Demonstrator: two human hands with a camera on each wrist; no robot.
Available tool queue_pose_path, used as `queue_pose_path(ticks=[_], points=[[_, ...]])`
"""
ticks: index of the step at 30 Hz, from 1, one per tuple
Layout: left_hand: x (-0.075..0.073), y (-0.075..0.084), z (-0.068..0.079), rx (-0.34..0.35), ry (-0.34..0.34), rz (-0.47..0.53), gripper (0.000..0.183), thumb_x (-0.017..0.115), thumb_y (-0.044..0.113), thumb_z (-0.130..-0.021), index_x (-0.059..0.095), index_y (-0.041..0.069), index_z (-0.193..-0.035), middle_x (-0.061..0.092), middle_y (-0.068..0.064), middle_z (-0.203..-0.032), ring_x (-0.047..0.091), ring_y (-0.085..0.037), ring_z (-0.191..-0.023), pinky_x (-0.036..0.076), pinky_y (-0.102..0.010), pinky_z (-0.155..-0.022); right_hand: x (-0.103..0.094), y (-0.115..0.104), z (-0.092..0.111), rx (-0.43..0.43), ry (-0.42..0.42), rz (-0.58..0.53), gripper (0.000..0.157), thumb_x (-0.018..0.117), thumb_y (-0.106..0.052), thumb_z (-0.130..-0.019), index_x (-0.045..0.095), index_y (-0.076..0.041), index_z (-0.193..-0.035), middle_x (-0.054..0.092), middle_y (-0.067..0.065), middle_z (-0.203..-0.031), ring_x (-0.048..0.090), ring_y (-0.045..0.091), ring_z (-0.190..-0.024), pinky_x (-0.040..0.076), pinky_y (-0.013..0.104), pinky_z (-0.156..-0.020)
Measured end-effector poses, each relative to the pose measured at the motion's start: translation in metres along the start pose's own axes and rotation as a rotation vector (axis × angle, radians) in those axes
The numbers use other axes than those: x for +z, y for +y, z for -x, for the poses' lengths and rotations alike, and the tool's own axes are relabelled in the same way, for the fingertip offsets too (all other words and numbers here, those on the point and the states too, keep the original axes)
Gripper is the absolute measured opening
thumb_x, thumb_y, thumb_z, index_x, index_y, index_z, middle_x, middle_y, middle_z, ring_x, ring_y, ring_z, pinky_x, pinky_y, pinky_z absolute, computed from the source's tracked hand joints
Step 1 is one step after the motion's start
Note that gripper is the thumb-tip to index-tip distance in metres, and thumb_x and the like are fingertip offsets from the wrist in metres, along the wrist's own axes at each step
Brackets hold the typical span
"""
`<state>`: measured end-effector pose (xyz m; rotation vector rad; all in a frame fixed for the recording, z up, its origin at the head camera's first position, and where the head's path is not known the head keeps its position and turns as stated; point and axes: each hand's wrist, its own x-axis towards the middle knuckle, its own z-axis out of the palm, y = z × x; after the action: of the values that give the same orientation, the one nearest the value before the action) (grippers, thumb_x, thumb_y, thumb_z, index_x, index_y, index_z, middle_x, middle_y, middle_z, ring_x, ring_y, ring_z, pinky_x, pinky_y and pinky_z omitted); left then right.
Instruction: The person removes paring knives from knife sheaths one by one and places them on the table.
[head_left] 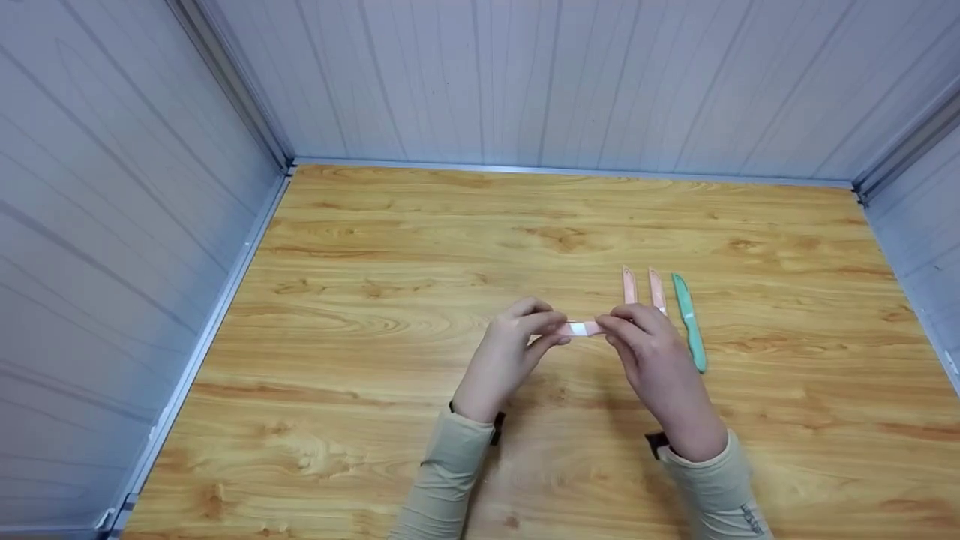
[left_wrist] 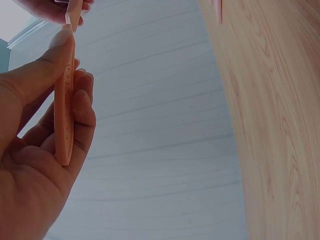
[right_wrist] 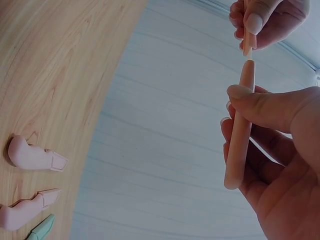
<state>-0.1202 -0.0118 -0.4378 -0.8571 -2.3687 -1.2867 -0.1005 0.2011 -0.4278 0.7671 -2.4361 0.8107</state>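
Between both hands a pink knife is held level above the table, with a short stretch of its white blade [head_left: 577, 328] bare. My left hand [head_left: 506, 349] pinches the pink sheath [left_wrist: 63, 115], which covers the rest of the blade and lies along the fingers in the left wrist view. My right hand [head_left: 656, 367] grips the rounded pink handle [right_wrist: 240, 145] between thumb and fingers. In the right wrist view the sheath's mouth stands slightly apart from the handle's end.
Right of the hands, two pink sheathed knives [head_left: 628, 283] [head_left: 656, 287] and a green knife [head_left: 688, 319] lie side by side on the wooden table [head_left: 375, 315]. My right hand partly hides the pink ones. Pale panel walls [head_left: 510, 82] stand around the back and sides.
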Motion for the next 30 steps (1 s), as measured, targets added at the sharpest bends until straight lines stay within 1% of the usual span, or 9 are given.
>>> queue_pose_path(ticks=[3,10,15,22,30], points=[[0.0000,-0.0003,0.0000,0.004,-0.002,-0.009,0.016,0.071,0.016,-0.086,0.073,0.006,-0.098,0.061,0.000,-0.095,0.058,-0.006,-0.085,0.047,-0.011,-0.077,-0.0003,0.0001,0.0000,0.002,-0.001,-0.002,0.021,0.069,0.006,-0.083,0.070,0.000,-0.104,0.061,0.009,-0.103,0.056,0.026,-0.097,0.047,0.037,-0.082],[0.0001,-0.0007,0.0002,0.006,0.004,-0.016,0.017,0.071,0.017,-0.086,0.073,0.006,-0.098,0.061,0.000,-0.095,0.059,-0.006,-0.085,0.047,-0.012,-0.077,-0.0001,0.0009,0.0007,0.007,0.000,-0.006,0.023,0.070,0.007,-0.082,0.071,0.000,-0.104,0.062,0.009,-0.102,0.056,0.026,-0.096,0.047,0.038,-0.081],[0.0001,-0.0005,0.0000,0.007,0.008,-0.011,0.017,0.071,0.016,-0.085,0.073,0.005,-0.099,0.061,0.000,-0.095,0.059,-0.006,-0.086,0.047,-0.012,-0.077,0.0008,0.0016,0.0005,-0.007,0.020,-0.009,0.023,0.071,0.008,-0.081,0.071,0.001,-0.103,0.062,0.009,-0.101,0.056,0.026,-0.094,0.048,0.038,-0.079],[-0.0008,-0.0002,-0.0008,0.019,0.009,0.026,0.018,0.072,0.014,-0.085,0.072,0.003,-0.099,0.061,-0.002,-0.094,0.061,-0.007,-0.086,0.049,-0.013,-0.076,0.0005,0.0016,-0.0013,-0.057,0.058,0.029,0.025,0.073,0.009,-0.077,0.072,0.000,-0.100,0.062,0.008,-0.098,0.057,0.024,-0.090,0.048,0.033,-0.075],[-0.0008,-0.0012,-0.0004,0.017,0.009,0.029,0.017,0.072,0.013,-0.085,0.072,0.003,-0.098,0.060,-0.001,-0.094,0.059,-0.006,-0.086,0.049,-0.013,-0.077,-0.0003,0.0018,-0.0012,-0.052,0.055,0.030,0.024,0.073,0.008,-0.078,0.072,0.000,-0.101,0.062,0.007,-0.098,0.057,0.023,-0.089,0.048,0.034,-0.074]])
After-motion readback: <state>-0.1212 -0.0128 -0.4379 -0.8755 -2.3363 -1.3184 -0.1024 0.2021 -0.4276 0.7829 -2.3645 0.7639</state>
